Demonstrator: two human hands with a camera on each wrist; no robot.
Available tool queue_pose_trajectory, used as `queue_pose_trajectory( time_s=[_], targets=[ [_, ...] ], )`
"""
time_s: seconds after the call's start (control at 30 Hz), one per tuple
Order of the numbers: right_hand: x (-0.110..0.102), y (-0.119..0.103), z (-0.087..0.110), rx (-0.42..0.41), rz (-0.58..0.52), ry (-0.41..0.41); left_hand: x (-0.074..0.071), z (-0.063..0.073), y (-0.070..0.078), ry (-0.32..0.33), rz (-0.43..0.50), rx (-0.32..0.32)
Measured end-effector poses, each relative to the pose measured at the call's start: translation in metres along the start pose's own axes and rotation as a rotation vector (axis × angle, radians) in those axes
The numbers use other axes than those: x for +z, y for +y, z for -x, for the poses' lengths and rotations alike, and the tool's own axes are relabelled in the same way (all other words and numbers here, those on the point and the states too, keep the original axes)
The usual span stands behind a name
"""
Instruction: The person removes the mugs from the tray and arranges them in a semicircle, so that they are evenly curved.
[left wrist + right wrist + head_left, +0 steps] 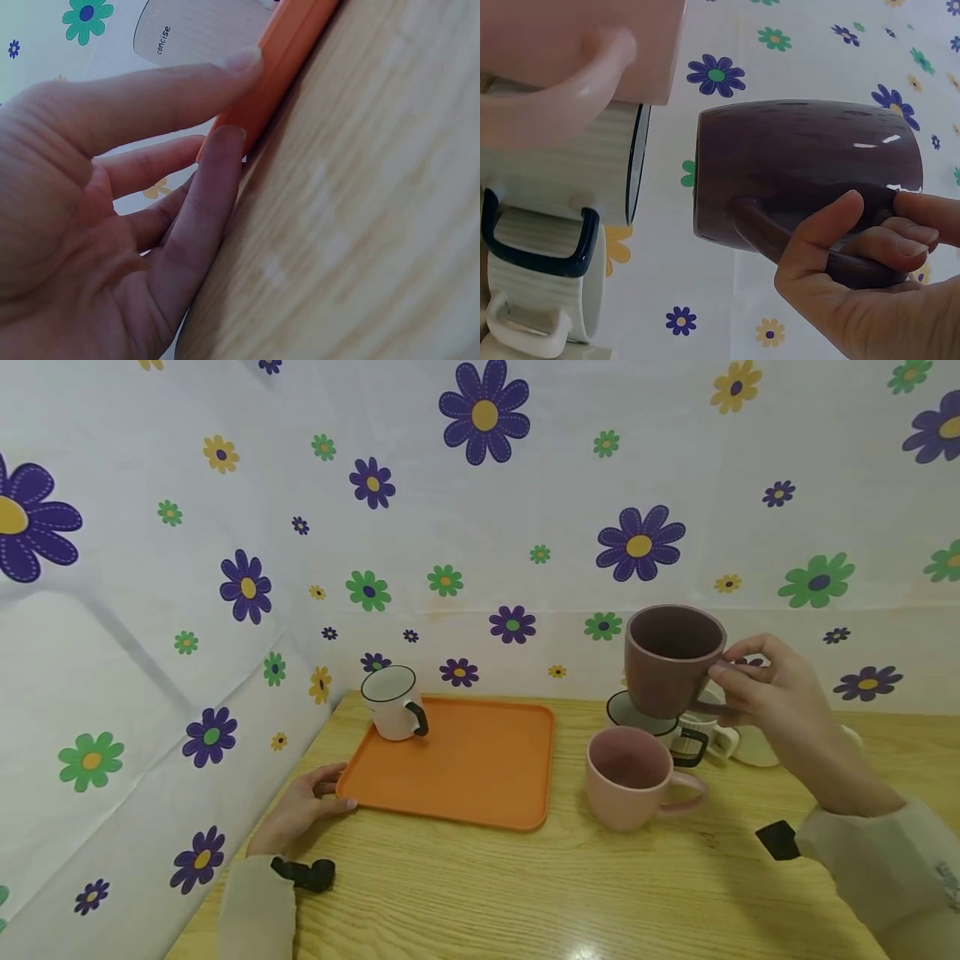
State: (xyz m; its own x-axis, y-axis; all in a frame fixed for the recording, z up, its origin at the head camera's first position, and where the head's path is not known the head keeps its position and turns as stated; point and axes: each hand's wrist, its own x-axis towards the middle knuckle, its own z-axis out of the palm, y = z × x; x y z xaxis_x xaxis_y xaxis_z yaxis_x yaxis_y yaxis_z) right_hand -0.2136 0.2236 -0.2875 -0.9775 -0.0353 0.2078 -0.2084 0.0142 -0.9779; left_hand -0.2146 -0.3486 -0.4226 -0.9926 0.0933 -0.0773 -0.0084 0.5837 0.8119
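My right hand [772,693] grips a dark purple-brown mug [667,668] by its handle. The mug is raised above the table with its mouth up, over a white mug with a black rim and handle [692,747]. In the right wrist view, fingers curl round the handle of the same mug [802,165]. My left hand [303,806] holds the near left corner of an orange tray [480,768]; its thumb and fingertips touch the rim in the left wrist view [255,105]. On the tray's far left stands a white mug with a dark rim and black handle [392,706].
A pink mug [626,785] stands right of the tray, in front of the black-rimmed mug. Behind, partly hidden by the right hand, are further pale mugs [753,747]. A flower-patterned cloth [555,510] hangs behind the wooden table [465,893] and along its left side.
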Motion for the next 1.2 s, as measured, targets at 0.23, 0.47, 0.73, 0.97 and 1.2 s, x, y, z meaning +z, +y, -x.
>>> queue_pose_trajectory(
  time_s=[0.23, 0.47, 0.73, 0.97, 1.2],
  targets=[
    [-0.016, 0.006, 0.006, -0.021, -0.088, -0.025, -0.001, 0.0, 0.0, -0.004, 0.005, 0.0],
    [-0.028, 0.011, 0.017, -0.052, -0.133, -0.016, -0.001, 0.0, 0.001, -0.002, -0.004, 0.005],
    [-0.04, 0.015, 0.03, -0.072, -0.083, 0.044, -0.002, -0.001, 0.002, -0.004, -0.007, 0.001],
    [-0.054, 0.025, 0.038, -0.067, -0.028, 0.071, -0.002, 0.0, 0.001, 0.002, -0.018, 0.006],
    [-0.065, 0.033, 0.046, -0.102, -0.074, 0.066, -0.001, -0.001, 0.0, -0.001, -0.016, 0.012]
  ],
)
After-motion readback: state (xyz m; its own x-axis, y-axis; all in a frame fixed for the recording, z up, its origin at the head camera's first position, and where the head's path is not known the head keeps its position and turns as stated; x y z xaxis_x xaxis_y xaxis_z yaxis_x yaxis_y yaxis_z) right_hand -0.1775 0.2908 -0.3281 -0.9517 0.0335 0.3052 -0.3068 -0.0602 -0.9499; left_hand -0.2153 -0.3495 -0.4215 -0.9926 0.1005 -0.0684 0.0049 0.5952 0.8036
